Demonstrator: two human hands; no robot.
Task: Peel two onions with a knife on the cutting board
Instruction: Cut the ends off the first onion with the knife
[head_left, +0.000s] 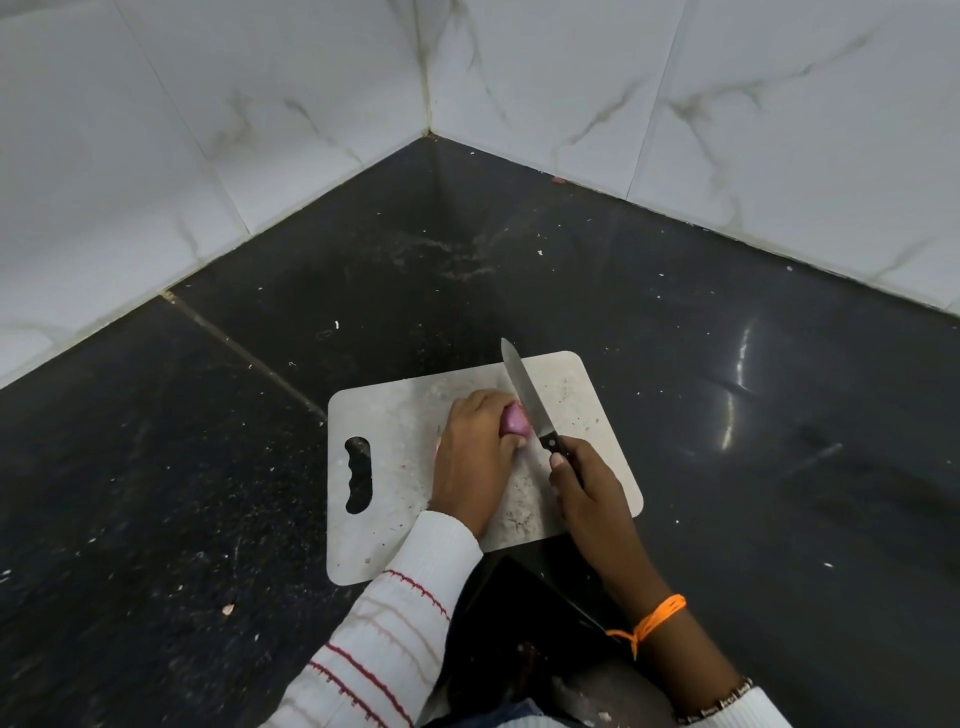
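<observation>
A white cutting board (395, 415) with a handle slot at its left lies on the black counter. On it, my left hand (475, 457) grips a purple onion (514, 420), most of it hidden under my fingers. My right hand (584, 491) holds the dark handle of a knife (522, 387). The blade points away from me and lies against the onion's right side. A second onion is not in view.
The black stone counter (727, 415) runs into a corner of white marble-tiled walls (311, 104). Small white specks and a scrap of peel (227, 608) dot the counter. The counter's front corner sits just below the board between my arms.
</observation>
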